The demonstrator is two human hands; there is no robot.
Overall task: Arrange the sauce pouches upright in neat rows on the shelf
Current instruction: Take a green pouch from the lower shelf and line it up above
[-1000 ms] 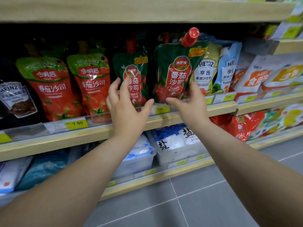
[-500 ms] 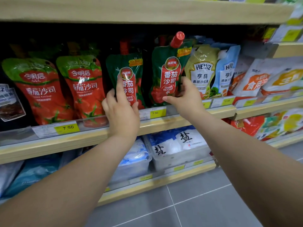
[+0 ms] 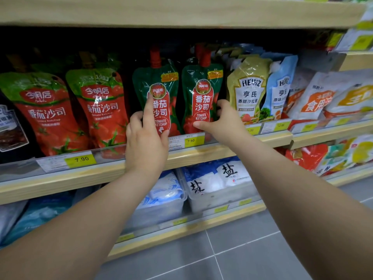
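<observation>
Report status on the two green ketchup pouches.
Left hand steadying left green pouch, forefinger up its front. Right hand gripping right green pouch. Both upright. Nothing blocking.

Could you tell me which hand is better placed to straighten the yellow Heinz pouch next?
The right hand, I'd say. It grips the right green ketchup pouch at the edge beside the yellow Heinz pouch. The left hand rests on the left green ketchup pouch, farther away.
</observation>
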